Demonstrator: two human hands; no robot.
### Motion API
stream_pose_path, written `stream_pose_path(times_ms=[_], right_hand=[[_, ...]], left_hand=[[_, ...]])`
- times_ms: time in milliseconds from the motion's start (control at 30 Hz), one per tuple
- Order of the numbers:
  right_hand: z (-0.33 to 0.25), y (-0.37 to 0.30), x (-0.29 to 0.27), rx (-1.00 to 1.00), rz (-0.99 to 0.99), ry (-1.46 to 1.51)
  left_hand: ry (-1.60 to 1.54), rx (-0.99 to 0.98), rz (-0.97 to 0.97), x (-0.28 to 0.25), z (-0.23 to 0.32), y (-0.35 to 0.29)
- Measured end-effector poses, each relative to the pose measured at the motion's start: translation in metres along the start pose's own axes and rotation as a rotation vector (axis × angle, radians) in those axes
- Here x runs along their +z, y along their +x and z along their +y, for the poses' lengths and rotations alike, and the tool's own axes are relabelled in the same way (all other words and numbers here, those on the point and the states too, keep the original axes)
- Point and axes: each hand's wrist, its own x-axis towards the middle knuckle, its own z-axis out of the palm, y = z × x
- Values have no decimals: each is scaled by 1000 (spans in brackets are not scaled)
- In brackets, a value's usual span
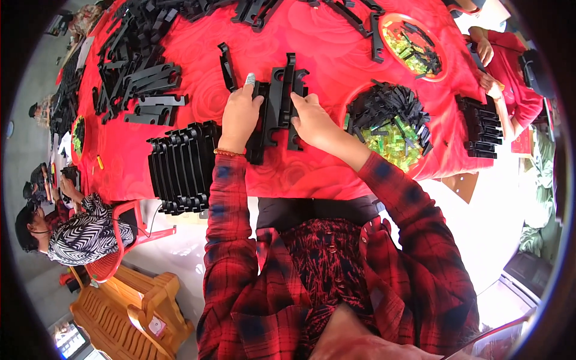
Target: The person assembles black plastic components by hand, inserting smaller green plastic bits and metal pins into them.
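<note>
On a red rose-patterned tablecloth [312, 174], rested the left hand [241, 117] against side-by-side notched black plastic strips [275, 102], could not tell whether closed around them; pinched their right side with the right hand [315, 123]. Could not make out any lettering.

Both forearms come from the lower edge, elbows bent. The L arm [230, 201] goes almost straight forward, its sleeve reaching approx. to the wrist; the R arm [401, 192] goes diagonally fwd. and inward, w/ its wrist bare. The L hand [240, 117] shows its back, index finger [249, 89] stretched fwd., thumb bent beside it. The R hand [315, 122] also shows its back, index finger and thumb directed twd. the L hand. Hands are near each other, not touching; the other fingers are partly hidden.
</note>
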Motion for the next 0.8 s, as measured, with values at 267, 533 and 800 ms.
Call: stream_pose_path(times_ms=[267,533,800], right_hand=[[-8,-50,-5,-77,162,-2],[6,-98,7,-260,220,22],[27,-126,17,-382,150,109]], left_hand=[[65,-23,64,10,3,-11],[67,-26,208,5,12,-26],[182,-261,338,-8,22,-41]])
